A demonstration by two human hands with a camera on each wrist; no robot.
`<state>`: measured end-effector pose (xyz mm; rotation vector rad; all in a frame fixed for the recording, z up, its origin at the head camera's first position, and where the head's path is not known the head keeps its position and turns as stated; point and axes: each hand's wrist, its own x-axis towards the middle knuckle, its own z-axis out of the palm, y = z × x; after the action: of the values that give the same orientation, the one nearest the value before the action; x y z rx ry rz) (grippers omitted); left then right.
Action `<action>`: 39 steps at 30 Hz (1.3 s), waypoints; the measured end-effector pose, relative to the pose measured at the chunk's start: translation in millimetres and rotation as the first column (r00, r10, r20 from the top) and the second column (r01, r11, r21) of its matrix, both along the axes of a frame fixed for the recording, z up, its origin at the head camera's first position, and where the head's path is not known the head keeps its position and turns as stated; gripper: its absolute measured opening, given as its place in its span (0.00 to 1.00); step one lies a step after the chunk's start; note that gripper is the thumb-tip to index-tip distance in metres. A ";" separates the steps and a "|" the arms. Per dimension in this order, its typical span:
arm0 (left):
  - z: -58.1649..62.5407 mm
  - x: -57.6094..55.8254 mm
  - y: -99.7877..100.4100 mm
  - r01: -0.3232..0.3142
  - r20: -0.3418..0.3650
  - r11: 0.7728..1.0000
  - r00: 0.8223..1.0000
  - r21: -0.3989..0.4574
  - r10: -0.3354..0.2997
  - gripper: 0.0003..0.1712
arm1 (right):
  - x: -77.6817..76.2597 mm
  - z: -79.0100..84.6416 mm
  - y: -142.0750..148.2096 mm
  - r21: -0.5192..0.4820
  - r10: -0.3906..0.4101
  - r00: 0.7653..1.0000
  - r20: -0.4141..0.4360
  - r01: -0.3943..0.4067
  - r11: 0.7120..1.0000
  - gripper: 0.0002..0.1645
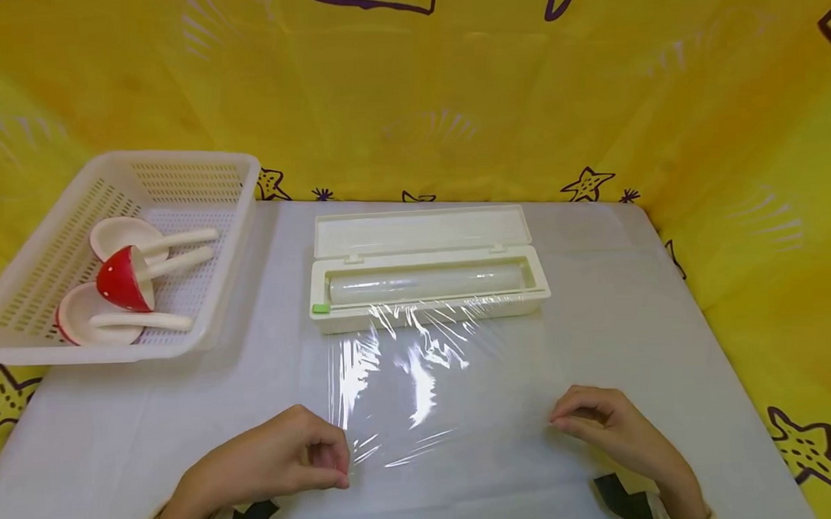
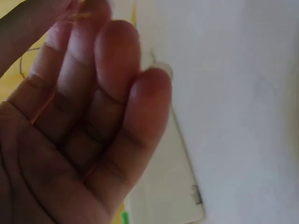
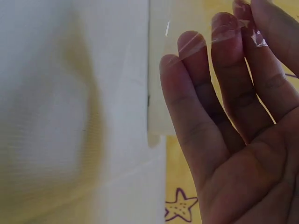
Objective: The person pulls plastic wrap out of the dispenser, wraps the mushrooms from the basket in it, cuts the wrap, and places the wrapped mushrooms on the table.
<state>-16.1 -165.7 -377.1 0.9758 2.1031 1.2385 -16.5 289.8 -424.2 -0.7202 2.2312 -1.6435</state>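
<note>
A sheet of clear plastic wrap (image 1: 420, 381) stretches toward me from a roll (image 1: 426, 283) lying in an open cream dispenser box (image 1: 431, 314). My left hand (image 1: 278, 459) pinches the sheet's near left corner between thumb and index finger. On the other side, my right hand (image 1: 610, 428) pinches the near right corner. In the right wrist view, a crinkled bit of wrap (image 3: 258, 38) shows at the fingertips (image 3: 226, 28). The box lid (image 1: 421, 232) is tipped back, and a green slider (image 1: 320, 309) sits at the box's left end.
A white perforated basket (image 1: 214, 297) stands at the left. Inside lie a red mushroom-shaped ladle (image 1: 124, 281) and two white-bowled ladles, one at the back (image 1: 119, 235) and one in front (image 1: 101, 320). Yellow patterned cloth (image 1: 410, 99) rises behind the white table (image 1: 630, 298).
</note>
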 end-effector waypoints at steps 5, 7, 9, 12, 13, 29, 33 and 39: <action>-13.2 0.1 0.9 0.011 -0.006 0.997 1.000 -0.076 -0.012 0.06 | 1.9 -10.1 -3.4 0.059 -0.008 0.999 -0.043 0.011 0.998 0.12; -17.7 0.3 0.3 0.015 -0.035 0.994 0.999 -0.108 -0.019 0.06 | 2.8 -13.4 -4.5 0.094 -0.014 0.997 -0.073 0.021 0.995 0.12; -21.1 1.1 -0.2 0.012 -0.051 0.990 0.999 -0.142 -0.019 0.04 | 3.8 -15.3 -5.5 0.139 -0.023 0.994 -0.105 0.038 0.990 0.11; -24.2 3.9 -0.4 -0.001 -0.027 0.975 1.000 -0.222 -0.006 0.00 | 6.2 -17.1 -6.8 0.192 -0.050 0.991 -0.127 0.074 0.979 0.09; -25.0 5.0 -0.4 -0.002 -0.010 0.968 1.000 -0.252 0.000 0.02 | 6.7 -17.5 -7.1 0.204 -0.056 0.990 -0.130 0.082 0.975 0.09; -29.8 14.7 -5.2 0.043 0.001 0.945 0.999 -0.323 -0.045 0.12 | 7.4 -19.3 -7.8 0.272 -0.058 0.992 -0.112 0.087 0.958 0.07; -26.4 14.1 -7.9 0.044 0.028 0.950 0.999 -0.310 -0.037 0.10 | 6.8 -18.7 -8.5 0.277 -0.046 0.993 -0.107 0.074 0.958 0.07; -22.3 10.9 -9.8 0.060 0.086 0.958 0.996 -0.279 -0.037 0.06 | 7.0 -20.4 -8.5 0.276 -0.054 0.994 -0.098 0.079 0.958 0.07</action>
<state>-5.2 -175.6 -399.4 0.8310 2.1071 0.9056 -9.5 281.3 -444.7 -0.6617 2.5082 -1.3055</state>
